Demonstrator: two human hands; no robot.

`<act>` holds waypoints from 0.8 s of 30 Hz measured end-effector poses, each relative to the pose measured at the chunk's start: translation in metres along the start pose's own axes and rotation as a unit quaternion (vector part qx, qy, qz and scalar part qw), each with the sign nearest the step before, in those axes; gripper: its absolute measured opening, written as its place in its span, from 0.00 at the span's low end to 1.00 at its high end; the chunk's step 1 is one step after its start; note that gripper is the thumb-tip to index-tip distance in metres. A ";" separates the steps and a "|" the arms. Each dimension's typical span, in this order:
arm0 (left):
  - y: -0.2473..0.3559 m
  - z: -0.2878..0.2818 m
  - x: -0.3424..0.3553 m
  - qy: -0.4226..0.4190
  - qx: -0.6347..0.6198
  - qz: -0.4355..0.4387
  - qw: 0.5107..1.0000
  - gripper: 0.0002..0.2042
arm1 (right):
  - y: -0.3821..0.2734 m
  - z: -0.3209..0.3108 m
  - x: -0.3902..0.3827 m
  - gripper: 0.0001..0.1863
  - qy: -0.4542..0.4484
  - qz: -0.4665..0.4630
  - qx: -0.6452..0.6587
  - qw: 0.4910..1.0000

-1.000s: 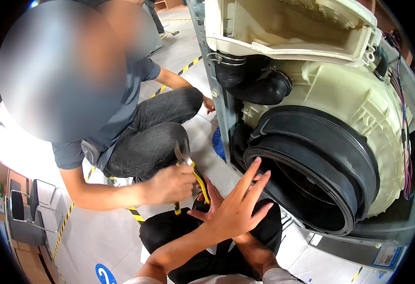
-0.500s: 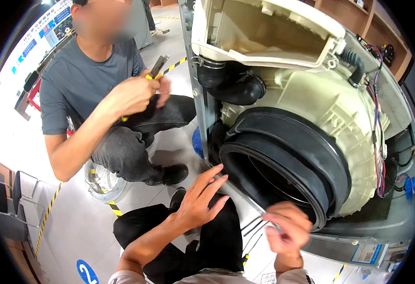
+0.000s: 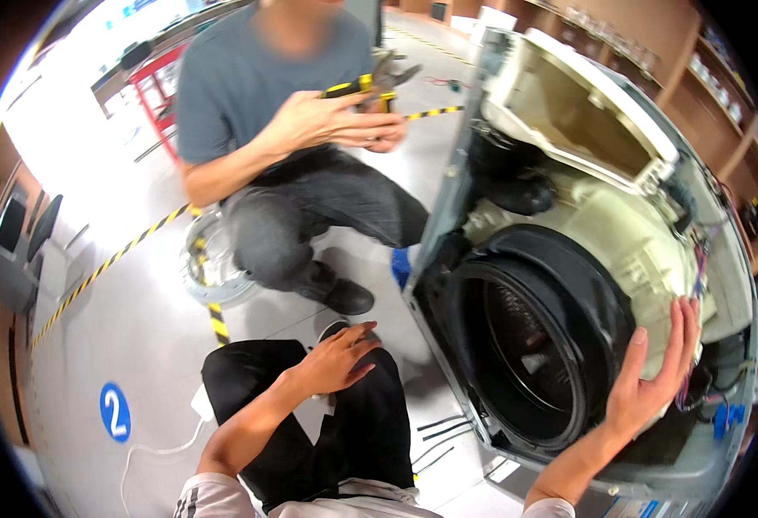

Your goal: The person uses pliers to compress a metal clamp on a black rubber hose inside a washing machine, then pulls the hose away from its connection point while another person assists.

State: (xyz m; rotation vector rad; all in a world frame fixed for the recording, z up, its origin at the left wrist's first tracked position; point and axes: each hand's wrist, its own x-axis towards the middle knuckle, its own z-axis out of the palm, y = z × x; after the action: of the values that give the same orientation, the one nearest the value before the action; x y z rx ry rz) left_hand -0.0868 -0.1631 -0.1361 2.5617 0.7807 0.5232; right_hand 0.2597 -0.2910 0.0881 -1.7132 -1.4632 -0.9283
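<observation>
An opened front-loading washing machine stands at my right, its grey cabinet frame [image 3: 444, 332] surrounding a cream plastic tub [image 3: 625, 233]. The black rubber door gasket [image 3: 560, 345] rings the dark opening, and the metal drum [image 3: 517, 315] shows inside. My right hand [image 3: 651, 371] is open, fingers stretched up, by the tub's right side beside the gasket; whether it touches the tub I cannot tell. Over my knees my left hand [image 3: 340, 361] hangs with fingers apart, holding nothing. Across from me, a co-worker's hands [image 3: 336, 121] hold yellow-and-black pliers [image 3: 379, 82].
The co-worker [image 3: 266, 78] crouches left of the machine. A round glass-and-white machine door [image 3: 215, 268] lies on the floor beside them. Coloured wires [image 3: 700, 268] run down the cabinet's right side. Thin black rods or cables [image 3: 444, 427] lie before the machine. A white cable [image 3: 137, 457] trails at lower left.
My right hand has moved from the front edge to the tub's right side and spread out. My left hand has drawn back from the frame edge. The view has shifted; the co-worker's pliers have turned.
</observation>
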 end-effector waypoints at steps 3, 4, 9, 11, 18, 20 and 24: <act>0.004 -0.011 -0.039 0.013 -0.027 -0.121 0.992 0.19 | 0.009 0.015 -0.005 0.29 -0.041 -0.017 -0.106 0.993; 0.004 -0.015 -0.051 0.026 -0.044 -0.149 0.988 0.19 | 0.010 0.020 -0.006 0.30 -0.045 -0.019 -0.147 0.988; 0.012 -0.026 -0.091 0.106 -0.039 -0.209 0.971 0.20 | 0.016 0.026 -0.008 0.31 -0.021 -0.046 -0.166 0.985; 0.014 -0.029 -0.096 0.089 -0.069 -0.259 0.959 0.19 | 0.016 0.025 -0.010 0.31 -0.023 -0.049 -0.170 0.984; -0.017 -0.004 -0.090 0.100 -0.106 -0.215 0.966 0.16 | 0.012 0.030 -0.008 0.32 -0.008 -0.048 -0.184 0.982; -0.042 0.020 -0.099 0.105 -0.142 -0.215 0.961 0.16 | 0.010 0.027 -0.007 0.32 -0.006 -0.041 -0.199 0.979; -0.076 0.043 -0.144 0.085 -0.183 -0.249 0.947 0.16 | 0.006 0.028 -0.005 0.32 -0.027 -0.045 -0.184 0.981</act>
State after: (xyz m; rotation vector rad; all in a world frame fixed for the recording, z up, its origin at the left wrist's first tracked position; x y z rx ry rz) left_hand -0.2116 -0.2021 -0.2428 1.9032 1.2157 0.6512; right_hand 0.2672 -0.2702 0.0693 -1.9589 -1.4828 -1.2746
